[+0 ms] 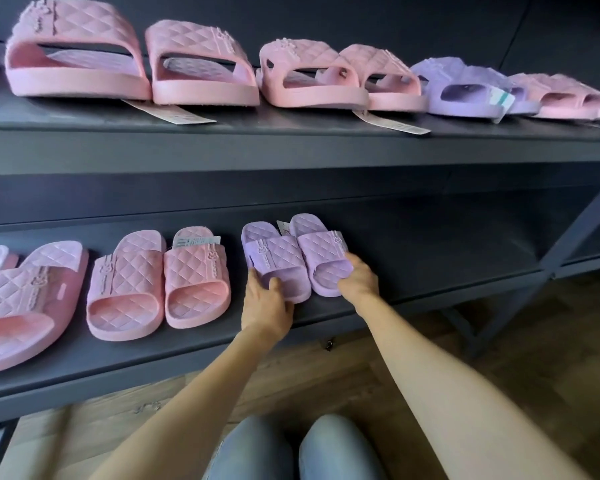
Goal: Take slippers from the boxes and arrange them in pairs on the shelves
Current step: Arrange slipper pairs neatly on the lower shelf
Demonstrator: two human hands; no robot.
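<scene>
From my remote seat I see a dark grey metal shelving unit (291,147) filling the view. Its lower shelf (430,244) lies under the fingers, and its upper board, well above them, carries a row of pink and lilac quilted slides (201,64). Just left of the left fingers stands a pair of pink quilted rubber slippers (160,285), toes towards me. The task's own pair stands on the lower shelf, toes to the front edge. It is a left lilac quilted rubber slipper (274,258) and a right lilac slipper (323,258), touching side by side. The left hand (265,306) grips the left one's toe, thumb on top and fingers along its outer side. The right hand (359,280) curls its fingers round the outer toe edge of the right one. Beyond the fingertips, a small white paper tag (283,226) pokes up between the two heels.
</scene>
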